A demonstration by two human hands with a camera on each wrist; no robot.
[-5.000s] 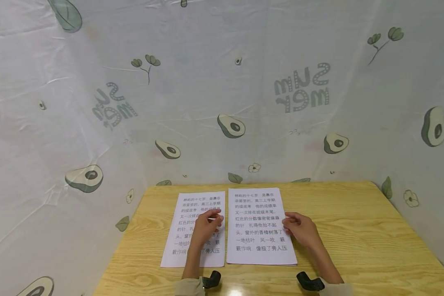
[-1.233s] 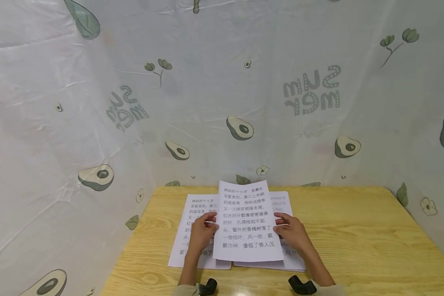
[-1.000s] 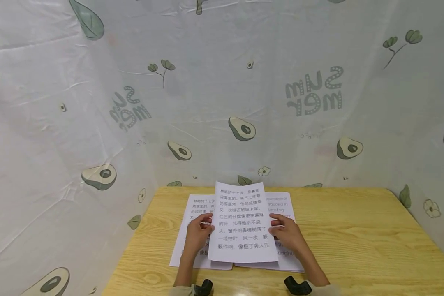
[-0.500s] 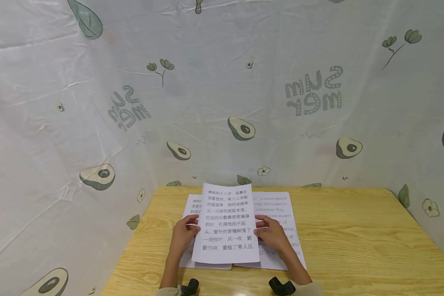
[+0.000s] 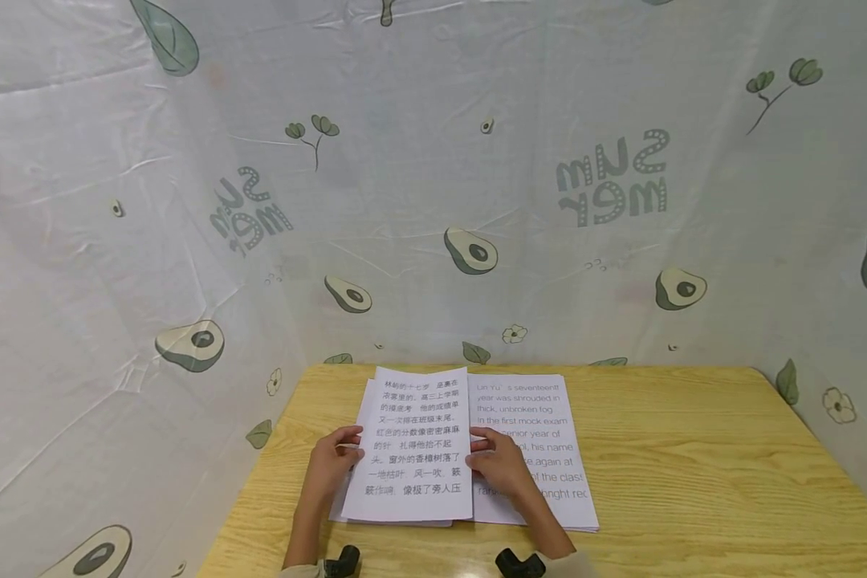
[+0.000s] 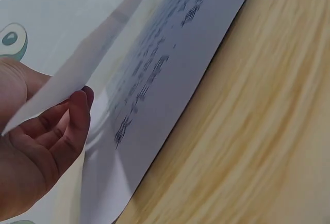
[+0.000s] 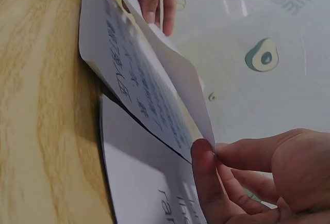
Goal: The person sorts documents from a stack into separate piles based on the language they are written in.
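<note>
A sheet of paper [image 5: 419, 449] printed with Chinese characters hangs just over the left stack of paper [image 5: 338, 510], covering most of it. My left hand [image 5: 332, 461] pinches the sheet's left edge and my right hand [image 5: 501, 466] pinches its right edge. In the left wrist view a gap shows between the raised sheet [image 6: 87, 59] and the printed page [image 6: 154, 84] below. On the right stack [image 5: 549, 433] the top page carries English text, partly hidden behind my right hand.
Both stacks lie side by side on a wood-grain table [image 5: 694, 466]. A pale curtain [image 5: 405, 160] with avocado and leaf prints hangs behind the table and along its sides. Each wrist wears a black camera mount [image 5: 520, 563].
Both hands have lifted the Chinese sheet off the right stack and carried it left and down over the left stack. English text on the right stack has come into view.
</note>
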